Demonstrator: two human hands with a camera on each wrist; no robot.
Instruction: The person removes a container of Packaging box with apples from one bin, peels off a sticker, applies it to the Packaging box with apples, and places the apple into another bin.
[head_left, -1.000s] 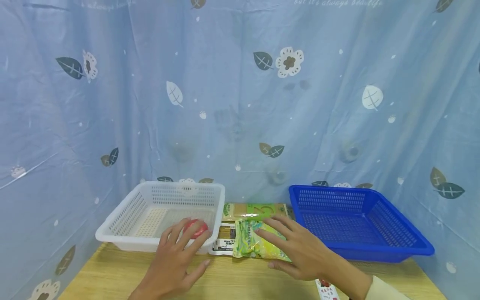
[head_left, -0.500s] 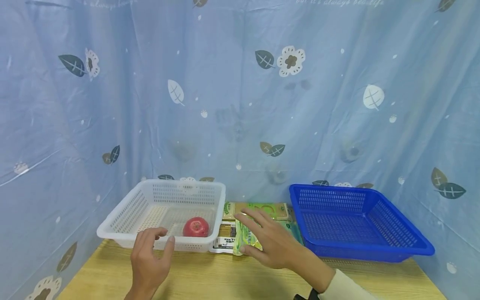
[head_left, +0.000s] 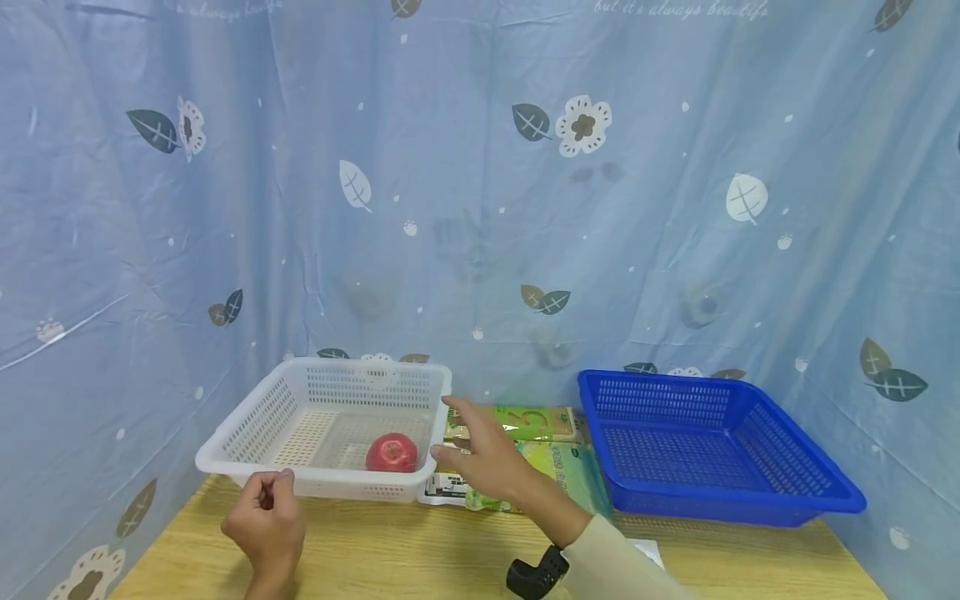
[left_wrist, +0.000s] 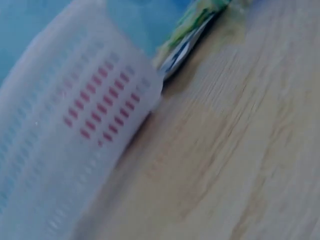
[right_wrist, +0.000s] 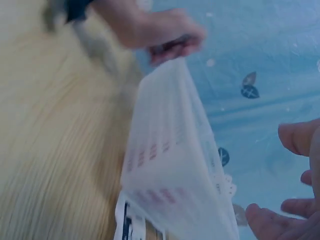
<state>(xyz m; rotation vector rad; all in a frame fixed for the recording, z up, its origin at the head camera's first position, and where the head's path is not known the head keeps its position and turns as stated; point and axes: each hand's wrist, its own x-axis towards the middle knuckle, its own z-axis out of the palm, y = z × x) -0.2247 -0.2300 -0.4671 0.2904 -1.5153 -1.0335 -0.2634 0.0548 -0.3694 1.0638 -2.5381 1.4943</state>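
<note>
In the head view, my left hand [head_left: 264, 521] is at the front left of the white basket [head_left: 352, 483], its fingers curled and its thumb tip overlapping the rim. My right hand [head_left: 487, 454] reaches over to the basket's right side, thumb and fingers spread, fingertips right at the rim. A red apple [head_left: 392, 453] lies inside, near the front right corner. Seen from the right wrist, the curled left hand [right_wrist: 167, 35] is blurred above the basket's far end. The left wrist view shows the basket wall [left_wrist: 75, 165] close up, the hand itself being out of frame.
Between the baskets lie several flat packages, among them a green-yellow bag [head_left: 566, 467] and a tan-green pack [head_left: 540, 422]. A blue basket [head_left: 727, 492] stands at right. A white card [head_left: 647, 548] shows behind the right sleeve. A patterned curtain [head_left: 480, 208] hangs behind the wooden table [head_left: 405, 550].
My left hand has drawn back from over the apple to the basket's front left, its fingers curling. My right hand has moved left from the green-yellow bag to the white basket's right rim.
</note>
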